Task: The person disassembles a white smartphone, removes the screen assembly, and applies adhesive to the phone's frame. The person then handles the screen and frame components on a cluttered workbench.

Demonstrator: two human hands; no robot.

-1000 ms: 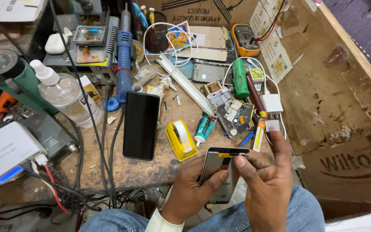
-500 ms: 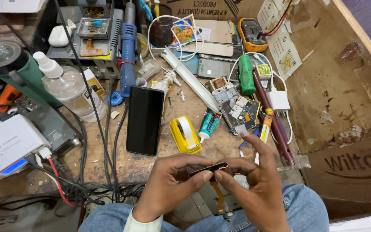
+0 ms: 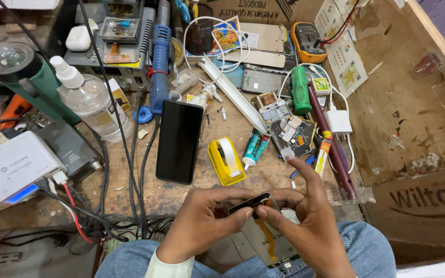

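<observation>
Both hands hold a thin phone screen panel [image 3: 263, 229] over the lap, just off the near edge of the workbench [image 3: 191, 190] — the left hand [image 3: 202, 224] pinches its top end between thumb and fingers, and the right hand [image 3: 305, 226] grips the same end with its forefinger raised. The panel looks thin and its orange ribbon cable [image 3: 270, 241] hangs exposed, so I judge a hard squeeze or twist could crack it or tear the cable. If either pinch slackens, it could slide off the knees — the black phone [image 3: 178, 140] lies safely flat near the bench's middle.
</observation>
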